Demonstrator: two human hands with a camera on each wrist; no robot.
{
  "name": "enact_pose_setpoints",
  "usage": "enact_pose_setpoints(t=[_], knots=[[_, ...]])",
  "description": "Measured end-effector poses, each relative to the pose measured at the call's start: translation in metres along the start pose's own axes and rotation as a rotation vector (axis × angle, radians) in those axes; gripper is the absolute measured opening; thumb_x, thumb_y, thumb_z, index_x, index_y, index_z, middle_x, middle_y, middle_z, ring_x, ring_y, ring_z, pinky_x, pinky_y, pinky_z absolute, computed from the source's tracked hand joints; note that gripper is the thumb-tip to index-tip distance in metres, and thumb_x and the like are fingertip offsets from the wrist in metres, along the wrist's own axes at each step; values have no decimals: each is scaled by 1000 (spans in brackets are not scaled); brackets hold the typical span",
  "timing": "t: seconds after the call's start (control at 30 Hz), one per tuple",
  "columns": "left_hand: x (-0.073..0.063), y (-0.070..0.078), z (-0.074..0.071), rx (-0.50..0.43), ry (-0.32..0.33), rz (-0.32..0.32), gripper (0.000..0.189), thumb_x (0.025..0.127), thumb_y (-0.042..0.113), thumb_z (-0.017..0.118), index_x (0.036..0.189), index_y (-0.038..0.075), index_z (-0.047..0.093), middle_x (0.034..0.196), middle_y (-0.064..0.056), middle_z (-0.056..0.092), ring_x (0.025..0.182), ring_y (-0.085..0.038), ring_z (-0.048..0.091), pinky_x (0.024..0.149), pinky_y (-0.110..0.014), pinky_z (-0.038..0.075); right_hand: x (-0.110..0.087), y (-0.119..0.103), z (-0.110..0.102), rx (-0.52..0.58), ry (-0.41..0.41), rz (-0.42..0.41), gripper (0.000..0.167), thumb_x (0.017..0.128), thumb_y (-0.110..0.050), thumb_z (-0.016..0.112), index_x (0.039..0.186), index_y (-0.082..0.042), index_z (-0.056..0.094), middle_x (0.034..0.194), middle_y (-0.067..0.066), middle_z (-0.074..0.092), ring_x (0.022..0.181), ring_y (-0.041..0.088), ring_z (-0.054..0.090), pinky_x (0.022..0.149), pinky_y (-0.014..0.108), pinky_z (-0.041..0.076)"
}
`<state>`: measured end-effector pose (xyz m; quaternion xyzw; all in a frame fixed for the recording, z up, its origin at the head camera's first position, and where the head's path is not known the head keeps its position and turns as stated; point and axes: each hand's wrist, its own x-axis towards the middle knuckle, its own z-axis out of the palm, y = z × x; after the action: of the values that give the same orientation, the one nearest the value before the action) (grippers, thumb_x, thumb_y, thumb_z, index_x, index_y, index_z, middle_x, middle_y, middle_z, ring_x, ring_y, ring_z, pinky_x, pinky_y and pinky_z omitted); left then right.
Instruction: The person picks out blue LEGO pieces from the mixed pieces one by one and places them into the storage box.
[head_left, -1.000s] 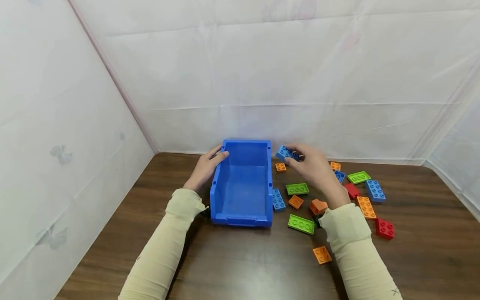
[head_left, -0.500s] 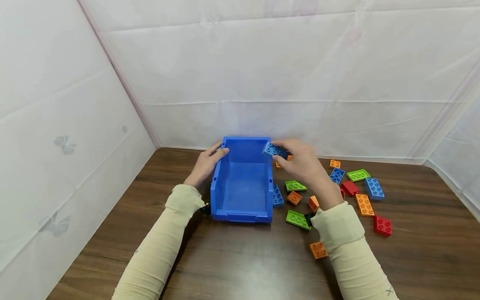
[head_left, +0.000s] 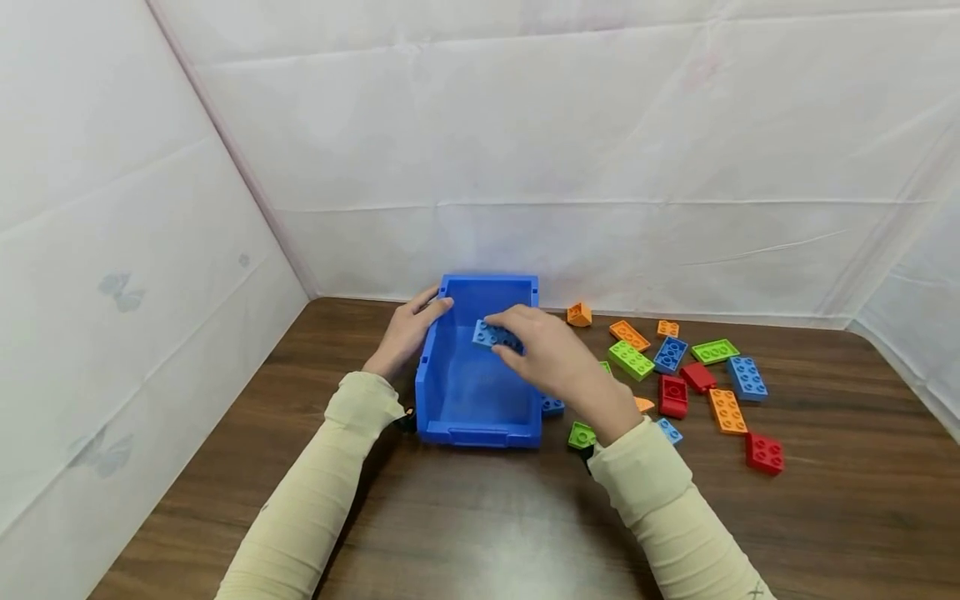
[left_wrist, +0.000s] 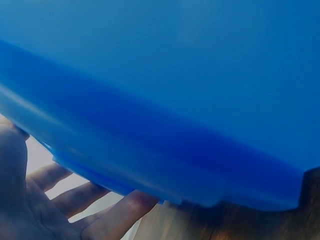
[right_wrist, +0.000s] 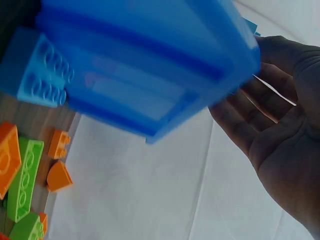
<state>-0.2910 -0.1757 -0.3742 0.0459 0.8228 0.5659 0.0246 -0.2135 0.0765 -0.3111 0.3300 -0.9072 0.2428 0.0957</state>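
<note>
A blue plastic bin (head_left: 480, 436) stands on the wooden table, its low lip facing me. My left hand (head_left: 403, 335) grips its left wall, thumb over the rim; in the left wrist view, the fingers (left_wrist: 122, 212) lie along the outside of the blue wall (left_wrist: 165, 75). Over the inside of the bin, my right hand (head_left: 558, 358) pinches a light blue building brick (head_left: 489, 333) between thumb and fingers, studs up. From the right wrist, the bin's side (right_wrist: 145, 55) hides most of that brick, and the hand (right_wrist: 285, 115) reaches past the rim.
Right of the bin lie several loose bricks, among them a green brick (head_left: 631, 360), an orange sloped brick (head_left: 579, 314), a red brick (head_left: 764, 453) and a blue brick (head_left: 747, 378). Another blue brick (head_left: 552, 406) sits close against the bin's right wall. A white sheet (head_left: 600, 167) hangs behind the table.
My right hand has carried the light blue brick leftward, from beside the bin's right wall to over its inside. The left hand keeps its grip on the bin.
</note>
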Motion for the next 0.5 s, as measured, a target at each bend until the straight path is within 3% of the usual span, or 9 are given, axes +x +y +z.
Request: enact_pose_setpoints(t=[0.13, 0.5], knots=[[-3, -2, -1, -8, -4, -7, 73, 105, 59, 58, 168, 27, 37, 166, -14, 42, 140, -46, 51, 104, -64, 50, 1, -8, 10, -18, -52, -38, 43, 103, -16, 75, 142, -2, 66, 135, 15, 68, 123, 30, 65, 104, 45, 55], [-2, -1, 0, -30, -6, 12, 74, 104, 61, 59, 167, 28, 38, 163, -14, 45, 137, -44, 55, 101, -60, 54, 2, -17, 25, -13, -98, -96, 41, 101, -13, 76, 140, -3, 68, 136, 14, 68, 127, 30, 64, 107, 46, 52]])
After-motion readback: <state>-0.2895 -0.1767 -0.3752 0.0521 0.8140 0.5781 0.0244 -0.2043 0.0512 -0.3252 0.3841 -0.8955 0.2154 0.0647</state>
